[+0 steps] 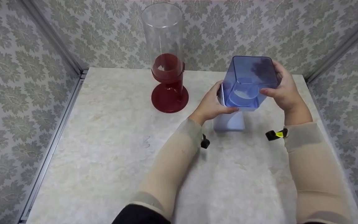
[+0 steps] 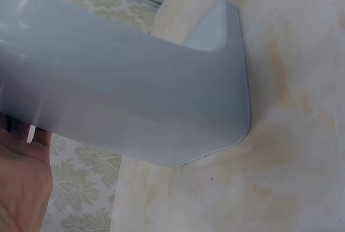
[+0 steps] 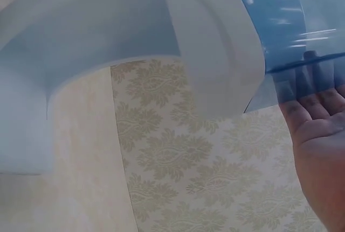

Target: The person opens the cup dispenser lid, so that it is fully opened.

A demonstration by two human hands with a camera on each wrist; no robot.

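Walls papered in a pale leafy damask close in the far, left and right sides, and a cream, faintly marbled table spreads below me. A metal rail runs along its left edge. At the far right of the table I have a blue-and-grey dispenser between both hands: a see-through, square-sided blue container above a pale grey stand. A round, cup-like form shows through the blue wall.

My left grip is closed on the dispenser's lower left side, thumb along the near edge. My right grip is curled round the container's right side, thumb in front. The stand's foot is at table level, though I cannot tell if its whole underside touches.

To the left, well apart, a clear cylinder sits upright in a red holder with a round base. Beige sleeves cover my forearms.
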